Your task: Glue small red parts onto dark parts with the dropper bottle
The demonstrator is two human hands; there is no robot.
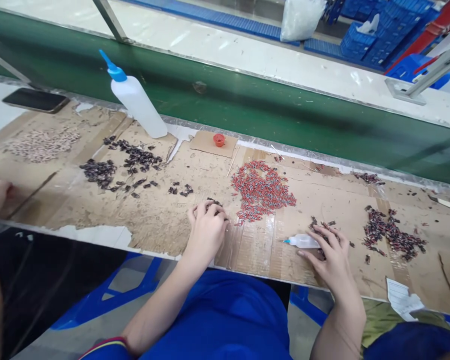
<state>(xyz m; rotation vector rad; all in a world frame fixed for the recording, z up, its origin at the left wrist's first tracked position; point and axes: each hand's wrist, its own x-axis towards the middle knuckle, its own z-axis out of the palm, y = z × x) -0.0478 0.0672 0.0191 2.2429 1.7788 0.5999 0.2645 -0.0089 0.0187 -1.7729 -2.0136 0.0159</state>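
Observation:
My left hand (209, 227) rests on the cardboard with its fingers curled down over a few small dark parts (214, 202); its fingertips are partly hidden. My right hand (333, 252) has thumb and fingers on either side of a small clear squeeze bottle (303, 241) with a blue tip, lying on its side and pointing left. More dark parts lie under and around the right hand's fingers. Between the hands, further back, spreads a pile of small red parts (262, 190) with metallic ends.
Piles of dark parts lie left (97, 171) and right (392, 232), and pale parts (45, 144) far left. A large white bottle (138, 105), red cap (219, 140) and phone (36, 100) stand or lie along the green wall (247, 100). Other people's hands show at both edges.

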